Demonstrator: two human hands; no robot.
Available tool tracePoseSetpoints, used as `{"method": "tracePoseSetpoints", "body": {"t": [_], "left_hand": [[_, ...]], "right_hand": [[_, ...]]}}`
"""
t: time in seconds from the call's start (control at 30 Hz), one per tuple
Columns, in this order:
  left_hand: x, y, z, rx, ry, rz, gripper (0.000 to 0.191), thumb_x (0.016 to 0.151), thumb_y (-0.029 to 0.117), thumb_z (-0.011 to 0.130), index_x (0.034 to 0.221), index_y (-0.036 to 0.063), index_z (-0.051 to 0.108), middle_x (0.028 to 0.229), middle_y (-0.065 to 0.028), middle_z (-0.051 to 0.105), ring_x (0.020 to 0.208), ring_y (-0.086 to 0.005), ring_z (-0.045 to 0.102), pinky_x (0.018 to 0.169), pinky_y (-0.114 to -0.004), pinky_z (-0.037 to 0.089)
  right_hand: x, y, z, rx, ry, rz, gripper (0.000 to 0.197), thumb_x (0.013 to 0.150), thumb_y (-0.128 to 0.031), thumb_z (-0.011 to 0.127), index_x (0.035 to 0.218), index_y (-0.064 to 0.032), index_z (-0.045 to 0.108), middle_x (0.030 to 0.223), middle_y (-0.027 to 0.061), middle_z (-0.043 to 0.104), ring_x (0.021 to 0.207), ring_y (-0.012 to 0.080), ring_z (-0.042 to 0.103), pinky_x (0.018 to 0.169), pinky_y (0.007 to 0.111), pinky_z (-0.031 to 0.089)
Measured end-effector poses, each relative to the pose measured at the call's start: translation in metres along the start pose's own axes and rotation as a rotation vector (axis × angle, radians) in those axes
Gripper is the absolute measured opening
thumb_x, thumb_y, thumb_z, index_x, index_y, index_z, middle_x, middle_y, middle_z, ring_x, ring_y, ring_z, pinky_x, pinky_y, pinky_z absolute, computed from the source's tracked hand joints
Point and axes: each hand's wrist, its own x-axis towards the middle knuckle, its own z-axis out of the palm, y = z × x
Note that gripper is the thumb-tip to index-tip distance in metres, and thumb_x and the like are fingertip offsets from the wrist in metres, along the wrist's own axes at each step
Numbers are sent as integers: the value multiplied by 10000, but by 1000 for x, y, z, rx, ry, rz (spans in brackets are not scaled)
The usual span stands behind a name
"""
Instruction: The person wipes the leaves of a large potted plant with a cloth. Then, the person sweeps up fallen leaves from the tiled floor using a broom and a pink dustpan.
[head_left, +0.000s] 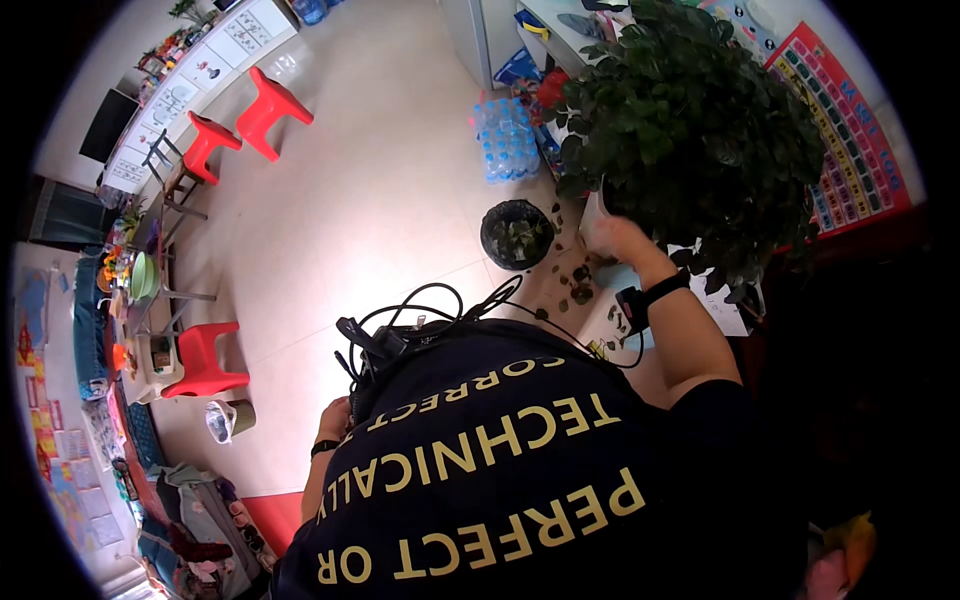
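Observation:
A large leafy potted plant (697, 135) fills the upper right, its foliage spilling over the sides. Under the leaves, beside a pale surface that may be its pot, is my right hand (619, 238), blurred and with its fingers bent. Whether it grips anything cannot be made out. My left hand (335, 420) hangs at my waist, partly covered by my dark shirt and a black item there. On the floor before me stands a round bin with a black bag (517, 251), holding green leaves (514, 227). Loose dry leaves (577, 285) lie scattered between the bin and the plant.
Shrink-wrapped water bottles (506, 142) stand beyond the bin. Black cables (427, 300) loop out from my waist. Red plastic stools (274, 109) and a small lined wastebasket (231, 420) are at the left. A number chart (847, 142) hangs behind the plant.

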Motion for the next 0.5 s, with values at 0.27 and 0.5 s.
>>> {"method": "tracePoseSetpoints", "body": {"t": [0.27,0.5], "left_hand": [[49,-43,-23,4,-66,9,276,869,162,524,1102,27,586,810,-26,614,608,-116,535,555,-243,439],[73,-64,-17,-47,-121,12,318,849,111,486,1139,17,576,912,-62,626,735,-158,588,652,-273,481]], "right_hand": [[-30,-13,-47,-207,339,186,647,737,-220,657,1329,-90,429,1271,210,501,1162,326,492,968,356,392],[-25,-49,-150,-117,282,359,740,766,-320,665,1393,-109,335,1338,213,442,1242,326,417,999,362,352]]}}
